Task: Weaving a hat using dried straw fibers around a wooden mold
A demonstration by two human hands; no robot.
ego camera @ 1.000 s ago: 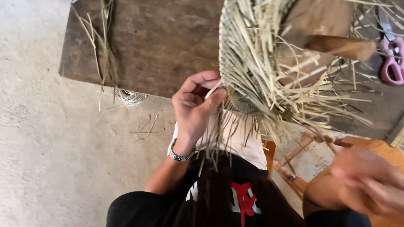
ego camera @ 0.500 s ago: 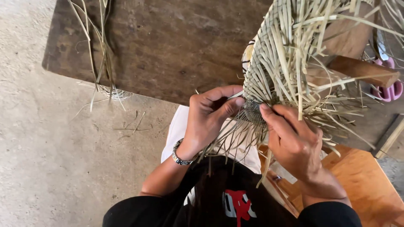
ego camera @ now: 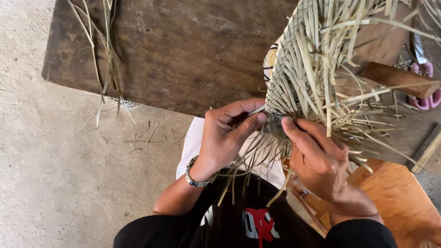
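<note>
Both hands are now closing on the lower edge of the woven straw piece [ego camera: 317, 78], where a second ago only the left was there and the right hung off to the side. That half-woven piece is resting against the near edge of the dark wooden table [ego camera: 183, 59], its loose strands [ego camera: 250, 177] hanging over the lap. The left hand [ego camera: 225, 138] is pinching strands at the edge between thumb and forefinger; the right hand [ego camera: 317, 158] is pressing its fingertips onto the darker band of weave beside it. Judged from this, the step is going best if each strand is being held taut and flat while it is tucked. No container is showing. Spare strips [ego camera: 108, 59] are lying across the table's far corner; pink-handled scissors [ego camera: 425, 89] and a wooden handle [ego camera: 395, 78] are lying behind the weave.
</note>
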